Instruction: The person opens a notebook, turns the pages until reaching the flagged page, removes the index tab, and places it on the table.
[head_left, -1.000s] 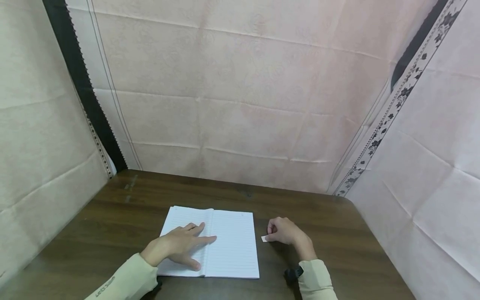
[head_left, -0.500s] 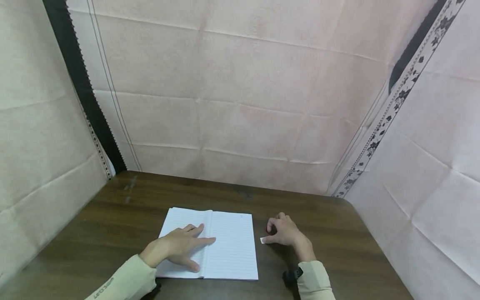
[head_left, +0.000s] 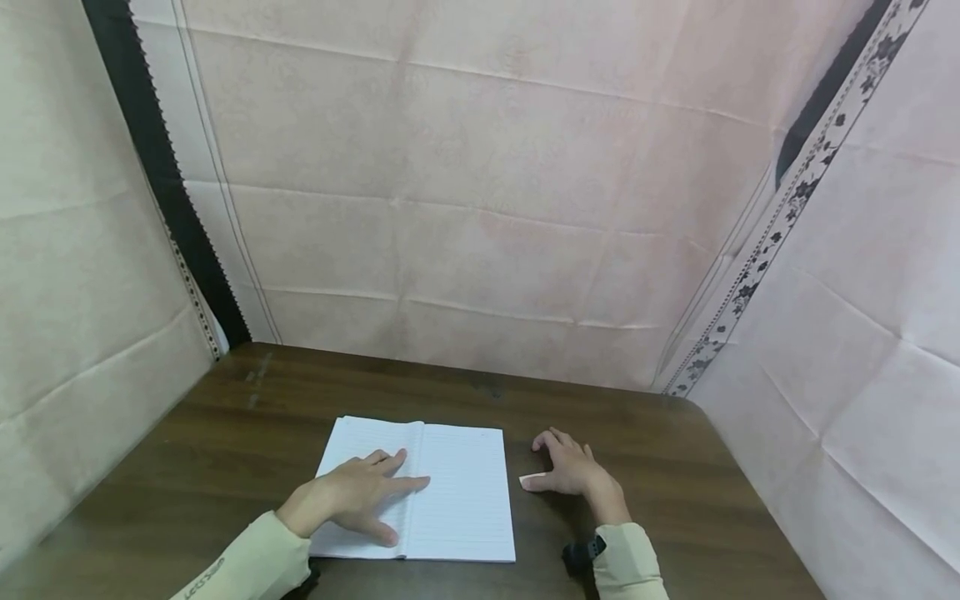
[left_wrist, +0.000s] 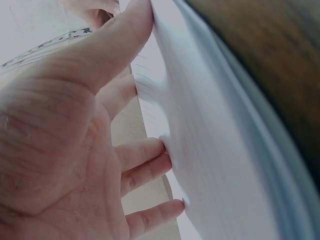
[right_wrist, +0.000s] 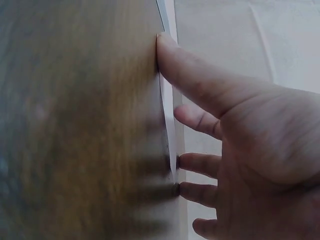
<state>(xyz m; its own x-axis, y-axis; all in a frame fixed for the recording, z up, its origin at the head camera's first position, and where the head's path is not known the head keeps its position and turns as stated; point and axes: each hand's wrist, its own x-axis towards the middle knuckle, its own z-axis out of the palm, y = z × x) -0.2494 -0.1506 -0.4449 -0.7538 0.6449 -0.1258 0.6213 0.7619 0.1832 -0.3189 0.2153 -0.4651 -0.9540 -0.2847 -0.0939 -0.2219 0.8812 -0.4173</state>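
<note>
An open lined notebook [head_left: 468, 508] lies on the brown wooden table. My left hand [head_left: 352, 496] rests across its left page and centre fold with spread fingers; in the left wrist view the thumb [left_wrist: 115, 45] and fingertips touch the paper. Right of the notebook, my right hand [head_left: 576, 468] is on the table with its fingers spread apart. Its thumb [right_wrist: 192, 75] lies on a small white slip of paper [right_wrist: 169, 110], mostly hidden under the thumb in the head view. The right index finger is lifted away from the thumb.
The table [head_left: 300, 400] extends around the notebook, its far edge meeting a pale cloth backdrop [head_left: 480, 208]. More cloth hangs at the left and right sides. A dark wrist device [head_left: 581, 557] sits at the right cuff.
My right fingers have opened out from a pinch-like curl near the slip, and the thumb now covers more of it. My left hand stays put on the notebook.
</note>
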